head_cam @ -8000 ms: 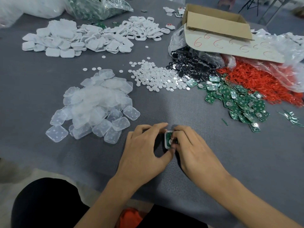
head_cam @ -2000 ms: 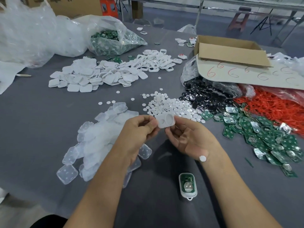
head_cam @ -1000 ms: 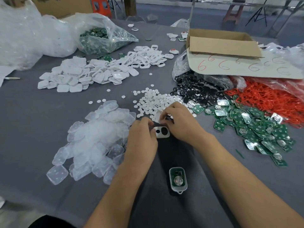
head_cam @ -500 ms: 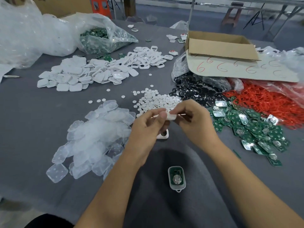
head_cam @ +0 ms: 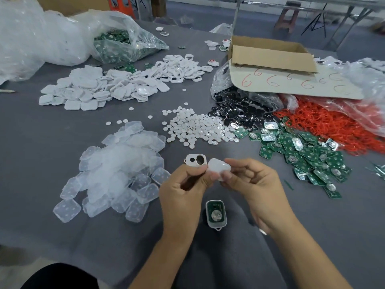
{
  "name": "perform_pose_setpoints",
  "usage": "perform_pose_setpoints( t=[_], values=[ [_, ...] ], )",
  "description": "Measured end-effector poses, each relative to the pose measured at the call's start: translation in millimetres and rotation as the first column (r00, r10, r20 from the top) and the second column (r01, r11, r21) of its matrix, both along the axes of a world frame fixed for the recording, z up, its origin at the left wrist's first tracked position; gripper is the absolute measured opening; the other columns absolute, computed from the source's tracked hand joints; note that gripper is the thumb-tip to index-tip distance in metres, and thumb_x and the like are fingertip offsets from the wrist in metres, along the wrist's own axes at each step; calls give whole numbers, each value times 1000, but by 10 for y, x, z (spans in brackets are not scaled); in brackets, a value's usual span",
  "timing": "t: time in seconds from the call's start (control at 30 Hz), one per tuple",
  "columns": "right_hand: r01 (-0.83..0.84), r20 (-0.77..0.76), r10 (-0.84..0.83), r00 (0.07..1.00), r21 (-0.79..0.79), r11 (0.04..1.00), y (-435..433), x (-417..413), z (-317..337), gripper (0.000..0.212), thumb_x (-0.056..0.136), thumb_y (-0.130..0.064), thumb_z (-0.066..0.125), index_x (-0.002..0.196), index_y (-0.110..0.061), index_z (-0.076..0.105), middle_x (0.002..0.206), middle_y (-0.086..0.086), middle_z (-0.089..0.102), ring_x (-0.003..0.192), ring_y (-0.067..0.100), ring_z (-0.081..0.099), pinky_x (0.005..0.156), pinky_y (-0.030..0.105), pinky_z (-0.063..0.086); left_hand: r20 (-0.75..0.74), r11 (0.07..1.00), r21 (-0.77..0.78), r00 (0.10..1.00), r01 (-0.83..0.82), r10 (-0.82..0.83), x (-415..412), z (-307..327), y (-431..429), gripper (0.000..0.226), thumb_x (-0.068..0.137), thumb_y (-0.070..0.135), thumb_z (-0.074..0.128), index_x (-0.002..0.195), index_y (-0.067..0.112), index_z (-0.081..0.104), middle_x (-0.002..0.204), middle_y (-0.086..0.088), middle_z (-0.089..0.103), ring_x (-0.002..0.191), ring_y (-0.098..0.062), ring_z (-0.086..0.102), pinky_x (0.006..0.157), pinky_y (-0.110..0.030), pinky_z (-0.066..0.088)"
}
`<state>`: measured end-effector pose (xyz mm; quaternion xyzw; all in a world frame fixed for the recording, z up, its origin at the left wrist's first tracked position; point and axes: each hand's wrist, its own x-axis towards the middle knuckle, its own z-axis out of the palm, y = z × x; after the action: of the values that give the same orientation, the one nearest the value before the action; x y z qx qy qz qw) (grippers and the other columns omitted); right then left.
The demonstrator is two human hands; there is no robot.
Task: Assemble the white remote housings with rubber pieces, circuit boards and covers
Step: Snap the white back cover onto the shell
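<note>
While the left hand (head_cam: 183, 190) grips a white housing (head_cam: 195, 160) at frame centre, the right hand (head_cam: 254, 184) pinches a rubber piece (head_cam: 218, 167) beside it.

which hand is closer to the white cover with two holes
Left. The left hand is just below the white cover, almost touching it; the right hand is off to its right, past the rubber piece.

The rubber piece (head_cam: 218, 167) I'm pinching looks soft, frosted and translucent, like the heap of rubber pieces (head_cam: 118, 170) at left centre. The housing (head_cam: 192, 160) is matt white hard plastic. My table cover (head_cam: 41, 142) is dull grey cloth. The circuit boards (head_cam: 306, 153) at right are green with shiny metal tabs; above them the black pieces (head_cam: 239, 109) gleam glossy, and the box (head_cam: 270, 59) is plain brown cardboard.
</note>
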<state>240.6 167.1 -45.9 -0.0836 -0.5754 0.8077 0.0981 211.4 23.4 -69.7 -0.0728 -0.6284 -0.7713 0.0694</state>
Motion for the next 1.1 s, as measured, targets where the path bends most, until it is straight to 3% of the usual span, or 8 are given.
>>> perform_pose_setpoints(
  t=[0.23, 0.33, 0.53, 0.63, 0.87, 0.97, 1.03, 1.1],
  values=[
    [91, 102, -79, 992, -114, 989, -57, -28, -143, 25, 66, -10, 79, 91, -13, 79, 90, 15, 76, 80, 19, 73, 70, 25, 59, -149, 994, -99, 988, -40, 25, 17, -125, 9, 15, 81, 21, 81, 91, 17, 72, 90, 10, 76, 85, -7, 73, 77, -21, 56],
    [121, 100, -99, 990, -249, 961, -25, -86, -135, 27, 73, -5, 73, 99, -6, 71, 93, 14, 77, 82, 18, 74, 70, 24, 59, -193, 968, -250, 980, -8, -41, -13, -123, -3, 43, 77, 34, 85, 116, 20, 70, 113, 9, 71, 107, -15, 69, 86, -23, 56],
    [178, 32, -175, 984, -227, 957, -40, -129, -154, 27, 79, -9, 72, 106, -12, 71, 93, 9, 74, 86, 17, 72, 78, 24, 59, -280, 789, -613, 921, 45, -270, 41, -135, 53, 98, 62, 66, 85, 145, 27, 50, 144, 12, 47, 139, -11, 41, 116, -24, 32],
    [200, 3, -203, 979, -197, 960, -76, -132, -179, 26, 81, -11, 71, 107, -11, 70, 98, 12, 73, 92, 21, 71, 83, 29, 59, -242, 746, -658, 910, 101, -336, 16, -137, 52, 109, 57, 74, 81, 151, 35, 41, 150, 16, 36, 144, -8, 32, 119, -23, 26],
    [247, -22, -256, 966, -202, 948, -44, -161, -210, 30, 80, -10, 69, 109, -4, 65, 94, 13, 71, 87, 21, 70, 77, 27, 58, -123, 544, -818, 865, 189, -486, 15, -206, 47, 136, 54, 76, 81, 160, 46, 1, 161, 16, 10, 153, -11, 6, 124, -48, 24],
    [232, -52, -242, 969, -141, 962, 4, -157, -225, 27, 82, -9, 69, 109, -5, 66, 93, 12, 72, 87, 20, 71, 78, 27, 58, -141, 652, -724, 876, 227, -461, 5, -181, 47, 125, 56, 69, 86, 158, 47, 16, 159, 23, 21, 151, -6, 17, 123, -35, 27],
    [197, -99, -202, 974, -65, 978, 18, -144, -229, 23, 81, -7, 70, 104, -10, 68, 94, 9, 74, 87, 19, 73, 78, 26, 58, -122, 825, -500, 921, 264, -369, -1, -158, 41, 102, 65, 56, 89, 150, 46, 34, 148, 28, 43, 141, -4, 41, 113, -19, 37],
    [152, -159, -150, 976, 1, 988, 17, -127, -220, 24, 78, -4, 73, 98, -17, 72, 93, 7, 76, 87, 18, 74, 78, 24, 58, -102, 924, -302, 956, 233, -274, -20, -134, 35, 75, 79, 42, 85, 143, 40, 47, 133, 22, 61, 124, -9, 61, 101, -23, 49]
  ],
)
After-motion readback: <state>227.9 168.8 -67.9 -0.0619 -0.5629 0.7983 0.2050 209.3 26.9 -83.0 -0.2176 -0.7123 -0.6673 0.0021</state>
